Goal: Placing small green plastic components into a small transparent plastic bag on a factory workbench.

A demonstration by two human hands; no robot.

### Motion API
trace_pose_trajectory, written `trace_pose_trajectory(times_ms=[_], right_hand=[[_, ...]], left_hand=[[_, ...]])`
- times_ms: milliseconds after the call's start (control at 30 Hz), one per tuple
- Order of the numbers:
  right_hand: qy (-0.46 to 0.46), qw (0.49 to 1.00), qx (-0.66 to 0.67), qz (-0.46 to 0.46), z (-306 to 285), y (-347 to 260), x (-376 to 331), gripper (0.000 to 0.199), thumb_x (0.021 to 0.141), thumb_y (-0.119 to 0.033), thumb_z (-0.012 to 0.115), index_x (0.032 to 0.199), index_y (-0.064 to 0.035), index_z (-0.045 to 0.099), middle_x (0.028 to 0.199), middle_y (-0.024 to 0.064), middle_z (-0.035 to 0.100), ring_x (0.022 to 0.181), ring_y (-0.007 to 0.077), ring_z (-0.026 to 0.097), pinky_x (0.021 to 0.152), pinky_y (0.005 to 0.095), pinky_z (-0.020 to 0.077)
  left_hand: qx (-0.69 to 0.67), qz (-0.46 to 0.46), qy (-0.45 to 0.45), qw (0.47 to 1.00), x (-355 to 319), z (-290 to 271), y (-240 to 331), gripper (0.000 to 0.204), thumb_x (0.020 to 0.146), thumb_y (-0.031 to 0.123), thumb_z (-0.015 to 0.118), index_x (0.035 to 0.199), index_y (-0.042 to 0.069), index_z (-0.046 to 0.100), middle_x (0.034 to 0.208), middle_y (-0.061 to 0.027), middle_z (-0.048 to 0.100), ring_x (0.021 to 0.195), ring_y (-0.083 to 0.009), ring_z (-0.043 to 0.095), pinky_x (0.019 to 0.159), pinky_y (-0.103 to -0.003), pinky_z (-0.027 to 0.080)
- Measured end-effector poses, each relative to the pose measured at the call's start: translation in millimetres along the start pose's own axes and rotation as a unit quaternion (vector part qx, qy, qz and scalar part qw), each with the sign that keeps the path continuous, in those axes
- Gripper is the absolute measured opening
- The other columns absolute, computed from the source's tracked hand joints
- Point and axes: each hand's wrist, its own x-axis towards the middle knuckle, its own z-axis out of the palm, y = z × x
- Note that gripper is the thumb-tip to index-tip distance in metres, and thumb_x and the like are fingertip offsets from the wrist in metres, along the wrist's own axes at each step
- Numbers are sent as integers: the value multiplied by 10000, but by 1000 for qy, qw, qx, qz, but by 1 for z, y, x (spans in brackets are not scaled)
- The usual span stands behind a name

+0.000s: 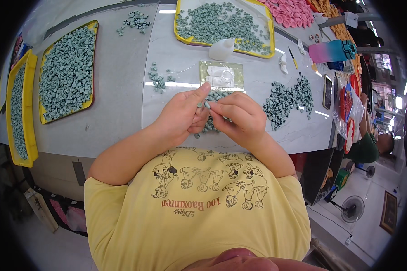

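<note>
My left hand (182, 110) and my right hand (243, 115) meet over the near part of the table. Between the left thumb and fingers sits a small grey-green piece (199, 105). The right hand pinches a second small green piece (207, 104) close beside it; I cannot tell whether the two touch. Under and behind the hands lies a loose pile of like pieces (217, 95), partly hidden by the fingers. Just beyond is a flat greenish pad (238, 81) with a white packet (219, 77) and a small clear ring-shaped dish on it.
A yellow tray of green pieces (180, 35) lies at the back, a white squeeze bottle (221, 49) before it. Left are two more yellow trays (94, 67). Right are a loose pile (288, 98), a knife (293, 58), a phone (327, 91) and a pink-blue bottle (332, 51).
</note>
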Motion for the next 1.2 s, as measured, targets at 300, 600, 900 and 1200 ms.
trace_pose_trajectory(times_ms=[300,600,900,1200], right_hand=[[-26,991,-91,-100,4,3,-2,289,576,-43,718,851,-12,635,735,55,586,573,186,540,463,283,407],[-63,977,-144,-143,6,0,-5,271,606,-51,664,858,37,615,752,73,573,580,196,535,460,281,411],[27,998,38,-42,8,12,-9,231,594,69,697,797,26,598,729,90,575,563,189,537,475,270,425],[103,993,32,42,2,11,-13,219,625,121,669,813,26,609,726,89,592,592,168,561,512,250,444]], left_hand=[[10,2,-3,1000,-3,-3,1,358,925,406,461,766,86,442,500,53,315,413,-58,240,402,-230,172],[14,12,45,999,-1,4,-1,395,916,407,479,650,117,449,509,43,355,415,-51,275,393,-205,198],[49,63,61,995,-3,10,-4,406,937,397,432,663,97,459,512,38,358,423,-59,284,395,-211,207],[43,37,-85,995,-6,7,-2,456,955,444,332,729,62,437,610,9,382,472,-70,273,422,-222,206]])
